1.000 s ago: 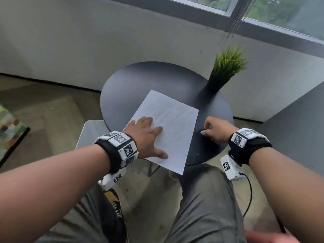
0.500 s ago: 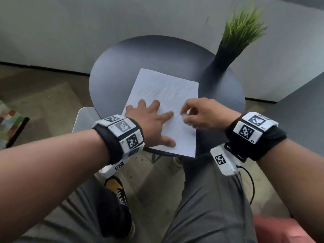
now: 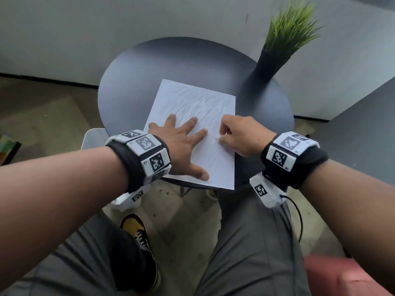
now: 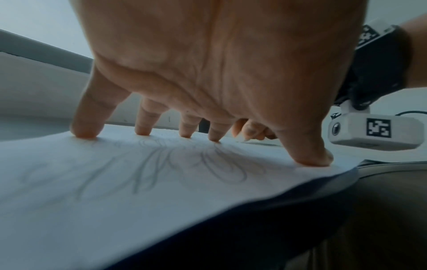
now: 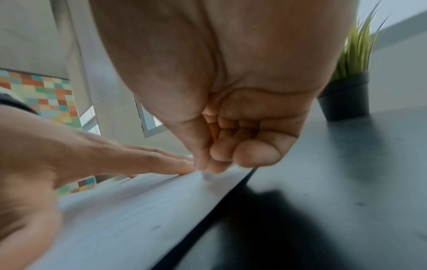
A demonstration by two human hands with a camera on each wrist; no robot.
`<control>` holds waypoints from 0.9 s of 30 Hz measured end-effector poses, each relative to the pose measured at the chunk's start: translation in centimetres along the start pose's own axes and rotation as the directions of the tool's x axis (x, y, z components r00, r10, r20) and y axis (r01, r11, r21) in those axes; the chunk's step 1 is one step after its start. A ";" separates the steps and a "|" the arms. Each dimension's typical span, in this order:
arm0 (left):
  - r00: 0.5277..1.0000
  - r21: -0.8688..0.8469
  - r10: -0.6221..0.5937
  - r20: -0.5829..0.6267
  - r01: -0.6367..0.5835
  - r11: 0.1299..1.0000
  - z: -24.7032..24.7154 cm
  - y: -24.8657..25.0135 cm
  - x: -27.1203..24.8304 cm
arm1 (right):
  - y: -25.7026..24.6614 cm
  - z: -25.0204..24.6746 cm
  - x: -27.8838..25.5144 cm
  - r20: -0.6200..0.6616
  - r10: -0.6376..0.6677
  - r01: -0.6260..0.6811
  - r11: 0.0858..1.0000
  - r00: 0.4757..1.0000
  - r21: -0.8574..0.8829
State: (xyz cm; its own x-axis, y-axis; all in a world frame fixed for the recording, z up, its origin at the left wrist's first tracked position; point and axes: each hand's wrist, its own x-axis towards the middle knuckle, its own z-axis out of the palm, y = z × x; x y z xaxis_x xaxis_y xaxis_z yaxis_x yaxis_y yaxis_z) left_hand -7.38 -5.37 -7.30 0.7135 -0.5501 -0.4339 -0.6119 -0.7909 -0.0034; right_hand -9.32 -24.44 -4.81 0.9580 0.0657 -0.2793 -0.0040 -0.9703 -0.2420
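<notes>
Paper sheet (image 3: 198,107), pencil-scribbled, lay on the tabletop (image 3: 132,86) just this side of the potted grass plant (image 3: 288,33). Left hand (image 3: 181,148) was splayed flat, fingertips pinning it. Right hand (image 3: 241,135) was curled, pinching a tiny pale bit (image 5: 205,175), eraser maybe. Short, light strokes seemed the safest way not to crumple it.

My head view: high, looking down. My wrist views: low, close, looking forward. All share the paper (image 3: 198,107).
</notes>
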 end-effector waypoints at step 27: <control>0.994 -0.025 -0.041 0.106 0.044 0.999 -1.1 0.7 0.2 | -1.2 0.8 -1.4 0.117 -0.151 0.146 0.988 0.982 0.048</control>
State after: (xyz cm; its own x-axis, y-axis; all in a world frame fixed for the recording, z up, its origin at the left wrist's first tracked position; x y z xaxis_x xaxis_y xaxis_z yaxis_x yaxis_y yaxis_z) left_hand -7.33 -6.35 -6.44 0.6981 -0.4857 -0.5261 -0.5713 -0.8208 -0.0004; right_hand -10.92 -23.22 -4.92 0.9072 0.2384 -0.3467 0.1224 -0.9379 -0.3246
